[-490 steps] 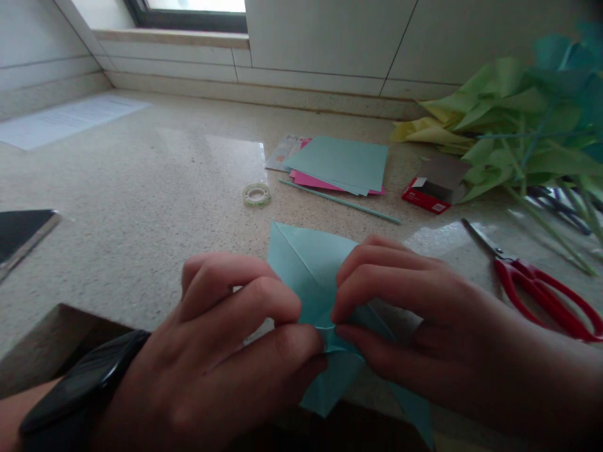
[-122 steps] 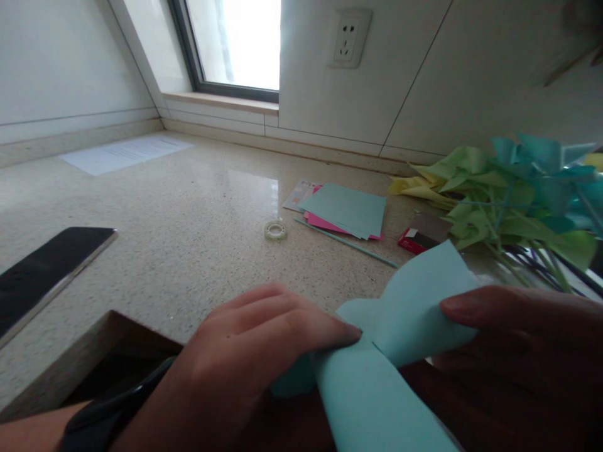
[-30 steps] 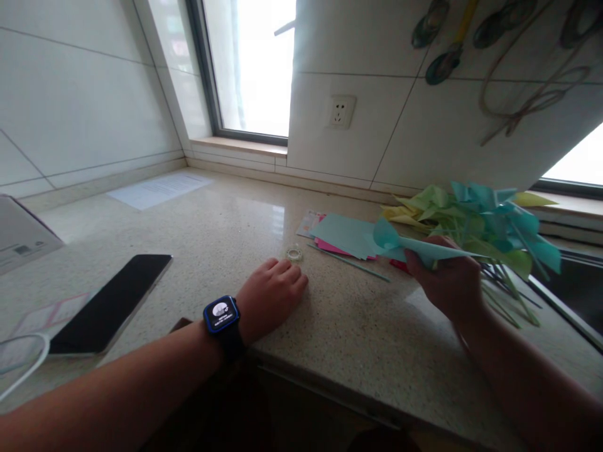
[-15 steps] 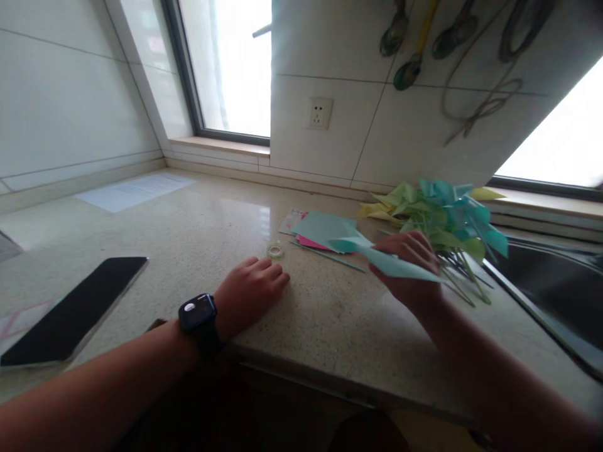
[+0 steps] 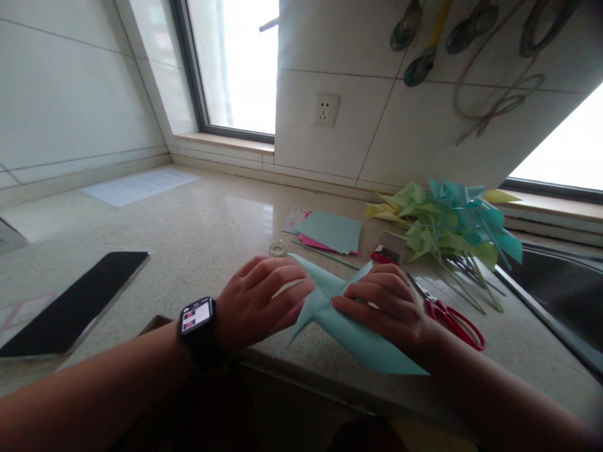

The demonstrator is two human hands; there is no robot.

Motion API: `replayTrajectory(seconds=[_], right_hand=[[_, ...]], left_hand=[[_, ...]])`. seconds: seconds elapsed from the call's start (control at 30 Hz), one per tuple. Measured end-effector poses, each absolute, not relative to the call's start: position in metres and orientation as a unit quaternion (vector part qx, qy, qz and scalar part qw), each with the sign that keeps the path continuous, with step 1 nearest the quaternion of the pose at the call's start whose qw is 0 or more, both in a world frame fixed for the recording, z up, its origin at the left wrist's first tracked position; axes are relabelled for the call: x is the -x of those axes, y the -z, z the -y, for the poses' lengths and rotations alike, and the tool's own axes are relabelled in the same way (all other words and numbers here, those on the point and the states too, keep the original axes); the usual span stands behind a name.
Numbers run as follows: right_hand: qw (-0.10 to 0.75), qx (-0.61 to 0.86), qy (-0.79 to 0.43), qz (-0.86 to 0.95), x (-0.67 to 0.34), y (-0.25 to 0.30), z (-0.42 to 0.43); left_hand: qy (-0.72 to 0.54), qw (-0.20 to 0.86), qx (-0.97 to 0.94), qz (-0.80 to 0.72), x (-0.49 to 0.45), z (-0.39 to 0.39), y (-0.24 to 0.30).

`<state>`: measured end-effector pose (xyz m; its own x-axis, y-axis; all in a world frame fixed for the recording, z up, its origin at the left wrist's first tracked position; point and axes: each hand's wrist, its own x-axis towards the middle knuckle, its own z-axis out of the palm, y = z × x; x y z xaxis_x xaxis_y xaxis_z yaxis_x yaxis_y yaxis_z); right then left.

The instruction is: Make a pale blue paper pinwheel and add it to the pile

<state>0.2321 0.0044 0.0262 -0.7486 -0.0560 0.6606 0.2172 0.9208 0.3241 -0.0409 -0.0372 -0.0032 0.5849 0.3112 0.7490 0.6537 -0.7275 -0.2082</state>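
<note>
"Both hands have changed place since half a second ago: the right hand (image 5: 391, 301) has brought the folded teal paper (image 5: 360, 339) back in front of the body, and the left hand (image 5: 264, 298) has come off the surface (image 5: 217, 226) to meet it."

"So where exactly is the paper now?"

"Between the two hands, over the front part of the surface, flaps spreading from its middle. Whether it lies flat or is lifted, I can't tell."

"And the grip?"

"Right thumb and fingers grasp it at the middle. Left fingers bend over the left flaps; I can't tell whether they pinch. A smartwatch (image 5: 196, 315) with a lit screen is on the left wrist."

"What else is close?"

"To the left, a black-screened device (image 5: 78, 301). Beside the right hand, red-handled scissors (image 5: 438, 311)."

"Farther off?"

"A tape roll (image 5: 271, 250) just beyond a flap's tip, then a thin stick (image 5: 330, 256), a small red box (image 5: 386, 256) and stacked teal and pink sheets (image 5: 332, 231). Right of those, a bunch of paper pinwheels (image 5: 464, 201)."

"And farthest?"

"A printed sheet (image 5: 139, 187) near the wall, with a socket (image 5: 326, 110) and a bright window (image 5: 230, 63) above."
</note>
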Motion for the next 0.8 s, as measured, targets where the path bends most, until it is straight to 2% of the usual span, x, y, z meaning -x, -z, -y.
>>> replayTrajectory(seconds=[0.17, 0.27, 0.37, 0.57, 0.67, 0.8], right_hand=[[0.375, 0.063, 0.073, 0.922, -0.221, -0.025, -0.005], [0.406, 0.103, -0.082, 0.905, -0.210, -0.022, -0.004], [0.394, 0.180, -0.245, 0.867, -0.203, -0.019, 0.002], [0.352, 0.269, -0.504, 0.742, -0.199, -0.018, 0.010], [0.342, 0.269, -0.570, 0.697, -0.198, -0.015, 0.007], [0.340, 0.293, -0.585, 0.676, -0.199, -0.010, 0.004]], left_hand=[[0.352, 0.168, 0.891, 0.233, 0.037, 0.047, -0.004], [0.413, 0.036, 0.865, 0.282, 0.028, 0.048, -0.005], [0.453, -0.113, 0.815, 0.344, 0.019, 0.049, -0.004], [0.414, -0.396, 0.695, 0.434, 0.007, 0.055, -0.011], [0.407, -0.469, 0.642, 0.450, 0.003, 0.054, -0.014], [0.405, -0.542, 0.579, 0.456, 0.001, 0.051, -0.013]])
